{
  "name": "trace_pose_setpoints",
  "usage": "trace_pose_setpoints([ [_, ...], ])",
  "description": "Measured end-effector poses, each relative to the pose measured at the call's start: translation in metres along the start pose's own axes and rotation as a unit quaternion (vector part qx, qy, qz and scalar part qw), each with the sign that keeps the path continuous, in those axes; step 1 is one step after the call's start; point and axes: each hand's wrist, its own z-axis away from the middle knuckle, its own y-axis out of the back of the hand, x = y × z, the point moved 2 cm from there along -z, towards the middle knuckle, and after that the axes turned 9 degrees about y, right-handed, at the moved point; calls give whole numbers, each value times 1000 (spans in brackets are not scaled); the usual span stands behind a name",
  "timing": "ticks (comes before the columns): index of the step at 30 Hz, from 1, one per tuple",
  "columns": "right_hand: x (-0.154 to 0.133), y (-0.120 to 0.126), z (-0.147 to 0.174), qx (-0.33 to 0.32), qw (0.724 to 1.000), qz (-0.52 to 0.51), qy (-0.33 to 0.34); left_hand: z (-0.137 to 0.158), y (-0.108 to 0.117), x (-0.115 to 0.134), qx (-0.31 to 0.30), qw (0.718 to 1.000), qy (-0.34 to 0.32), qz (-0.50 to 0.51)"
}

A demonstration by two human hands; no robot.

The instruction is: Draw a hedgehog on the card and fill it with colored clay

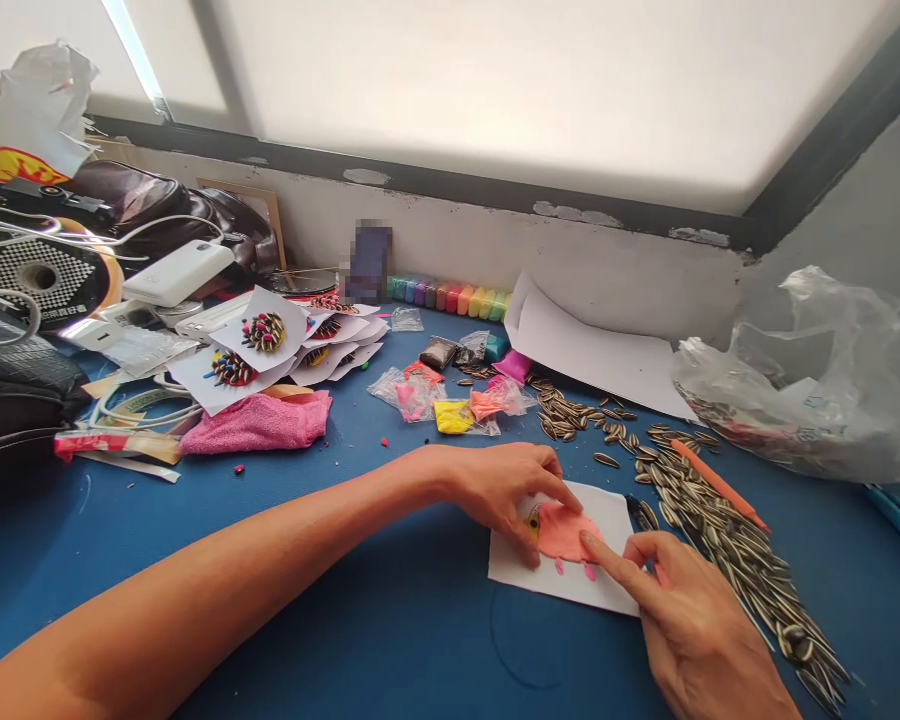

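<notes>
A flat piece of salmon-pink modelling clay [566, 532] lies on a small white paper card [510, 572]. At its left end is a small yellow part with a dark dot, and two pink bits sit below it. My left hand [506, 490] rests over the card's left side, fingers apart around the clay. From the right, my right hand [694, 610] presses one outstretched digit on the clay's right edge. Its other fingers are curled, with a bit of pink and blue showing between them; what that is I cannot make out.
Striped sunflower seeds [720, 530] are strewn at the right beside an orange stick [720, 485] and a plastic bag [817, 400]. Clay packets [454, 415] lie beyond the card. Seed-decorated cards [262, 335], a pink cloth [259, 422] and a white power bank [180, 272] crowd the left.
</notes>
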Motion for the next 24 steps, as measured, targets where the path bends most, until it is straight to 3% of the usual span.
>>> trace_pose_setpoints([
  [10, -1, 10, -15, 1, 989, -95, -112, 0, 0, -3, 3, 1000, 3, 18],
  [18, -2, 13, -37, -14, 982, -152, -113, 5, 3, -4, 10, 996, 8, 86],
  [20, -6, 16, -48, -10, 984, -155, -92, 8, 9, 2, 42, 990, 5, 133],
  [24, -7, 14, -58, 38, 984, -153, -85, 15, 23, 16, 169, 965, -1, 202],
])
